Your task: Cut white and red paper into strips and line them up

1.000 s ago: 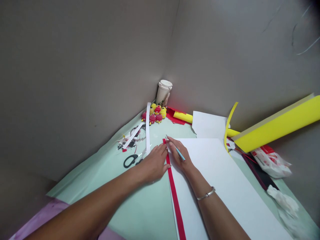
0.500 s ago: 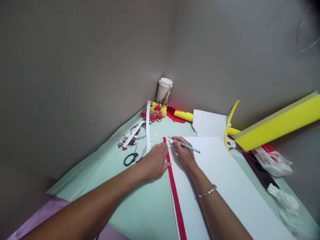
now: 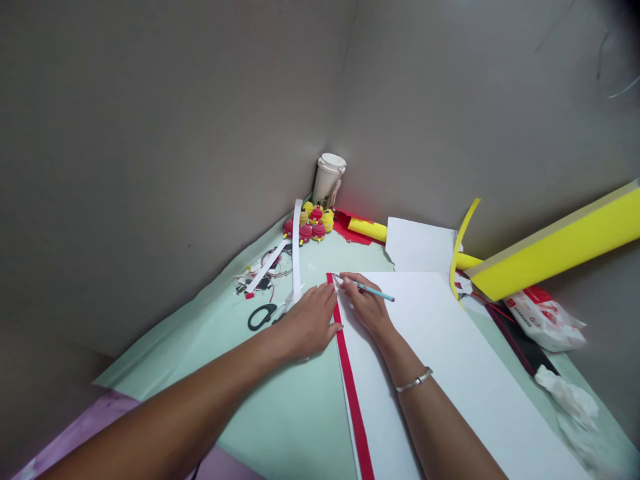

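My right hand (image 3: 364, 301) grips a light-blue pencil (image 3: 373, 289), its tip on the far end of a red strip (image 3: 354, 400) where it meets the large white sheet (image 3: 450, 347). The strip runs along the left edge of that sheet toward me. My left hand (image 3: 313, 320) lies flat with its fingers stretched out, pressing on the strip and the green table cover beside it. Just left of this hand, black-handled scissors (image 3: 262, 317) are partly covered by it. A narrow white paper strip (image 3: 296, 253) reaches away from the scissors.
Several red and yellow small lanterns (image 3: 316, 215) sit in the corner before a white cup (image 3: 330, 177). Scraps (image 3: 267, 267) lie at left. At right are a yellow folded sheet (image 3: 560, 243), a tissue pack (image 3: 545, 320) and crumpled tissue (image 3: 567, 397). Walls close in behind.
The pencil in my right hand has shifted slightly left, its tip now at the red strip's edge. My left hand stays in place.
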Available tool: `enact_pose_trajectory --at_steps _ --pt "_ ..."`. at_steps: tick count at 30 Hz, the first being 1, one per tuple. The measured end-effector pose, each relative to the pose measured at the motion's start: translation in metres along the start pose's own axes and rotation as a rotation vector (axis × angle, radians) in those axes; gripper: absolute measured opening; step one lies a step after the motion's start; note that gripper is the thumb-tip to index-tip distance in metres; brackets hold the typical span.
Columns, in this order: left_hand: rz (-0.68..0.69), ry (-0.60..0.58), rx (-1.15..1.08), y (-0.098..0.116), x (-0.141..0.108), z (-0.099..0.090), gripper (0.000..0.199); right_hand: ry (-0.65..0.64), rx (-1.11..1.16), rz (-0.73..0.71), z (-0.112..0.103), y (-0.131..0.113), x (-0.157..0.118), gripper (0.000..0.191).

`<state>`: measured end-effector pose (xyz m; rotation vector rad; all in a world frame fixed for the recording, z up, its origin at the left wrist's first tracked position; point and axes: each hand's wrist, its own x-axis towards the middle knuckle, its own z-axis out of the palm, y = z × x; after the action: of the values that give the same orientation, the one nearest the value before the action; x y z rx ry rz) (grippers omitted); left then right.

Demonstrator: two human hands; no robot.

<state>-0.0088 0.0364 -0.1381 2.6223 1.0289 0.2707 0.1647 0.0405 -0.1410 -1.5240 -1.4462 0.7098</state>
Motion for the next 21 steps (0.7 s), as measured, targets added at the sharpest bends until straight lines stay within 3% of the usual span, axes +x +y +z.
enact_pose_trajectory --at_steps 10,16,21 --pt "0.049 0.039 0.015 -0.005 0.001 0.004 0.062 0.009 -0.097 -0.156 -0.001 0.003 -0.002 0.037" --pt "0.090 0.080 -0.040 -0.005 0.003 0.000 0.058 -0.096 -0.216 -0.365 0.006 0.009 0.003 0.032" --pt "0.081 0.092 -0.073 -0.003 0.003 -0.002 0.054 -0.128 -0.289 -0.407 0.009 0.012 0.006 0.032"
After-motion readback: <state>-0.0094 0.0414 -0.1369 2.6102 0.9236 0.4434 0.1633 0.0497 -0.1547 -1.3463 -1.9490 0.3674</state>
